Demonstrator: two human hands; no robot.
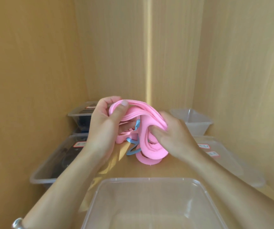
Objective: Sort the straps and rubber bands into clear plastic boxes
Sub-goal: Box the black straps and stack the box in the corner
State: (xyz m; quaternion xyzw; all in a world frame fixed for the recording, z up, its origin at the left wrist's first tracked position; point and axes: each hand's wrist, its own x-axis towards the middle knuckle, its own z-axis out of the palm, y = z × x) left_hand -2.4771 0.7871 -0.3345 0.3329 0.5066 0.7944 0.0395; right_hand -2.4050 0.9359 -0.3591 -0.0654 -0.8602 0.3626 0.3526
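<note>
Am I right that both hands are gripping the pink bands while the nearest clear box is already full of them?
Not quite: the head view shows the nearest clear box empty, not full. The rest stands: the left hand and the right hand both grip the pink bands.

**Boxes and walls hem in a narrow work space**

Wooden panels close off the left (34,63), far (116,47) and right (248,63) sides. Two dark-filled boxes, near (40,172) and far (77,113), line the table's (172,169) left edge. An empty far box (199,119) and a labelled box (232,156) line the right. A large empty box (149,179) fills the near centre. The left hand (103,123) and right hand (174,133), gripping pink bands (143,116), occupy the middle strip. Open air remains above.
</note>
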